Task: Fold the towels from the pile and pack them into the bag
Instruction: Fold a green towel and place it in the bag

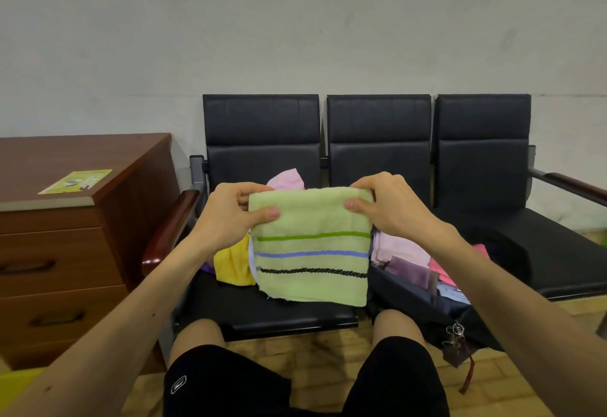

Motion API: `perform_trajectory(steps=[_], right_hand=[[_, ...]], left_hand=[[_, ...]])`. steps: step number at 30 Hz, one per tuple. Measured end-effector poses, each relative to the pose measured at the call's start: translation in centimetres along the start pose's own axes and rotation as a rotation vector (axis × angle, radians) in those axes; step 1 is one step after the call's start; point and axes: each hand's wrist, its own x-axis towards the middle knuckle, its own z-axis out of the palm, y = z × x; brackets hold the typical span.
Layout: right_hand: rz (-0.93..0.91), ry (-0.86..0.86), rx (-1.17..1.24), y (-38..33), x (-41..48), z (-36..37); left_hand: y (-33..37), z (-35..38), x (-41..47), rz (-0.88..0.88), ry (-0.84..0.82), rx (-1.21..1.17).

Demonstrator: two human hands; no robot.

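- Black bench seats (279,315) carried the work: the pile sat on the left seat and the bag on the middle one.
- Dark bag (407,287) lay open beside the held towel and already contained several folded towels (402,249), pink and purple among them, so packing was partly done.
- Pile (231,267) showed yellow and pink pieces waiting to be folded; how many were left was hard to tell, since most of it was hidden.
- Green striped towel (312,265) hung in the air above the left seat, seemingly folded once and not yet packed.
- Left hand (230,216) and right hand (391,208) each pinched a top corner, thumbs in front, forearms stretched forward.
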Motion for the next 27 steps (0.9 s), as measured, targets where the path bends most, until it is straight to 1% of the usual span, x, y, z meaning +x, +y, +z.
perform_trajectory(steps=[8, 11, 14, 15, 17, 19, 20, 22, 23, 25, 27], right_hand=[[0.016, -0.090, -0.013, 0.5, -0.3, -0.1], [0.013, -0.122, 0.009, 0.7, -0.4, -0.3], [-0.007, -0.137, 0.075, 1.2, -0.2, -0.8], [-0.014, -0.133, 0.174, 1.7, -0.2, -1.0], [0.027, -0.147, 0.548, 2.2, -0.8, -0.8], [0.151, -0.253, 0.987, 2.8, -2.0, 1.2], [0.230, -0.318, 1.119, 2.9, -2.9, 3.0], [0.307, -0.424, 1.223, 2.8, -4.6, 6.8], [0.330, -0.425, 1.248, 2.4, -5.1, 8.1], [0.408, -0.353, 1.307, 1.7, -5.8, 9.0], [0.460, -0.286, 1.342, 1.1, -5.9, 8.8]], left_hand=[[0.0, 0.3, -0.1, 0.028, 0.054, 0.076], [0.0, 0.5, 0.1, 0.056, 0.048, 0.100], [-0.1, 0.7, 0.5, 0.104, 0.092, 0.177], [0.0, 0.8, 0.7, 0.124, 0.105, 0.177], [1.0, 1.2, 0.9, 0.163, 0.108, 0.048], [2.4, 2.0, 1.3, 0.155, 0.116, -0.147], [2.9, 2.3, 1.4, 0.152, 0.145, -0.193], [3.2, 2.7, 1.9, 0.160, 0.177, -0.138], [2.9, 2.6, 2.2, 0.164, 0.169, -0.070], [1.5, 2.8, 2.8, 0.123, 0.134, 0.044], [-0.7, 3.0, 3.3, -0.005, 0.125, 0.056]])
